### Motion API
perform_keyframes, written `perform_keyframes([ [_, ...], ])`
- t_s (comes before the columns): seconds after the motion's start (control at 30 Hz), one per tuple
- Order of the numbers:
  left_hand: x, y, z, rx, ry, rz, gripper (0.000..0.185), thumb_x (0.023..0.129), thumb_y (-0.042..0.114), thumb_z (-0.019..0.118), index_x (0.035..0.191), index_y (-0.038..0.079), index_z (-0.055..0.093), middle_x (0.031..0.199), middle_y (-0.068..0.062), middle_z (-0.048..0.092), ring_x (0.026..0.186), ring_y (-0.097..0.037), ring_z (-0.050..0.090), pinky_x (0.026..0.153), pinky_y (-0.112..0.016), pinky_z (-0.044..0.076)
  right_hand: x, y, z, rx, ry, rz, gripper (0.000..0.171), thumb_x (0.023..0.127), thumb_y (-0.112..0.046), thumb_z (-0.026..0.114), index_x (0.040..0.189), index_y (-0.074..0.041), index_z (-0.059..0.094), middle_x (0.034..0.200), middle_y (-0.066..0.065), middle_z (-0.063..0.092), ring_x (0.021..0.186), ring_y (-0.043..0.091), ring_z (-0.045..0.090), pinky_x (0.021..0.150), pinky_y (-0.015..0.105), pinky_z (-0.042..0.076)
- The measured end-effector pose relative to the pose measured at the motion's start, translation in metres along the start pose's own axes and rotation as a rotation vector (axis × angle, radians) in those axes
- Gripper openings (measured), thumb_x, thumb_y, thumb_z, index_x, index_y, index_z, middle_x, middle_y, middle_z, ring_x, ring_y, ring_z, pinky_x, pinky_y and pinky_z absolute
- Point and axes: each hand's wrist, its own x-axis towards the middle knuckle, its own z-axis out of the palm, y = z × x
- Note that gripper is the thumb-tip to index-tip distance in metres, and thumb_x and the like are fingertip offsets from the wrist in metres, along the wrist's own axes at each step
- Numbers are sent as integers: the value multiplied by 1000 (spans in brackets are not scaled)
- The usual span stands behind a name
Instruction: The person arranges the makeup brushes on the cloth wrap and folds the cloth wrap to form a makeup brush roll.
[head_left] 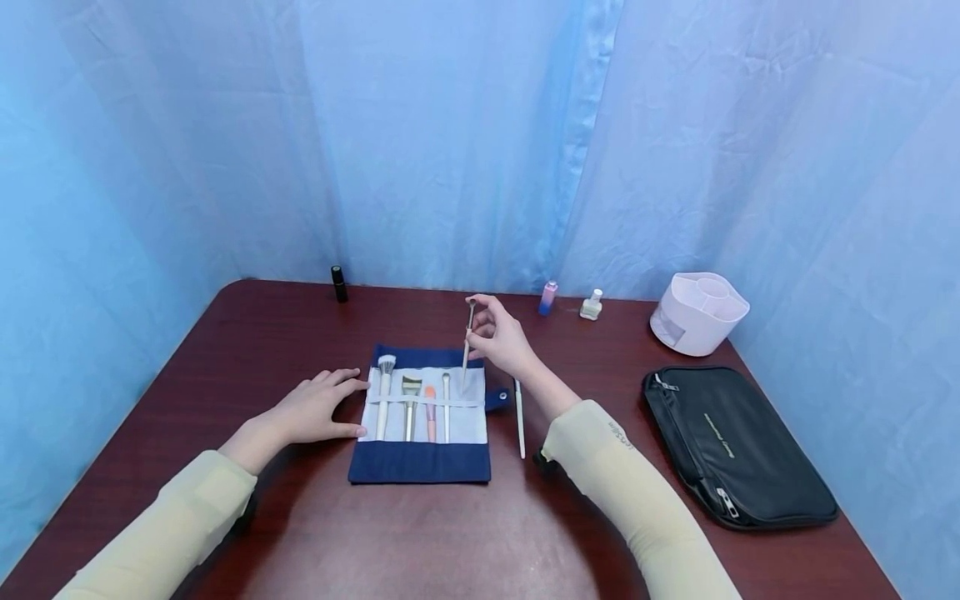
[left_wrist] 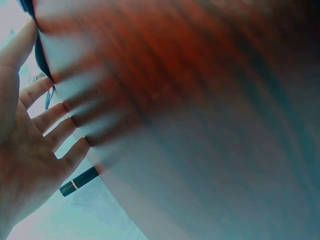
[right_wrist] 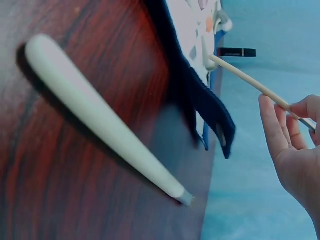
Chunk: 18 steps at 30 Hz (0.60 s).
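Observation:
An unrolled navy brush roll (head_left: 420,463) with a pale lining lies on the table. Under its strap sit a thick white makeup brush (head_left: 384,392), a gold flat-headed brush (head_left: 410,410), a pink brush (head_left: 431,414) and a thin white brush (head_left: 446,407). My right hand (head_left: 506,340) pinches a slim makeup brush (right_wrist: 245,77) above the roll's right end, its pale handle pointing down. At the roll's left edge my left hand (head_left: 318,408) rests with fingers spread. Another pale-handled brush (right_wrist: 102,115) lies on the table right of the roll, partly behind my right forearm in the head view.
A black tube (head_left: 339,284) stands at the back left. Toward the back right are a pink-and-blue bottle (head_left: 548,297), a nail polish bottle (head_left: 591,306) and a white organizer (head_left: 690,321). A black zipped case (head_left: 738,450) lies at the right. Blue curtains (head_left: 450,150) surround the table.

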Motion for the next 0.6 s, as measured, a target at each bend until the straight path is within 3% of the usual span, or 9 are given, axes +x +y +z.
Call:
perform_keyframes([
  [0.17,0,-1,0,-3,-2,0,79,76,59,68,138,13,49,145,-17,40,127,-38,41,97,-60,37,2,6,4,19,-9,40,60,87,7,59,135,-23,41,105,26,59,78,23,64,60,41,57],
  [0.3,-1,0,0,0,-4,0,79,76,60,68,138,13,49,145,-17,40,127,-38,41,97,-61,37,2,10,6,59,-28,88,63,87,7,59,137,-26,39,108,32,55,83,33,65,62,47,56],
  [0.43,-1,1,-1,-5,-5,0,79,76,59,68,138,13,49,144,-18,40,127,-38,41,96,-61,37,2,16,9,100,-45,132,61,87,7,59,136,-25,39,103,27,56,92,42,63,62,48,56],
  [0.6,-1,1,-1,-9,-7,-2,79,77,59,68,138,13,49,145,-17,40,127,-38,40,97,-61,36,1,21,11,112,-54,173,60,88,7,59,136,-23,40,96,19,56,92,40,63,62,46,56],
])
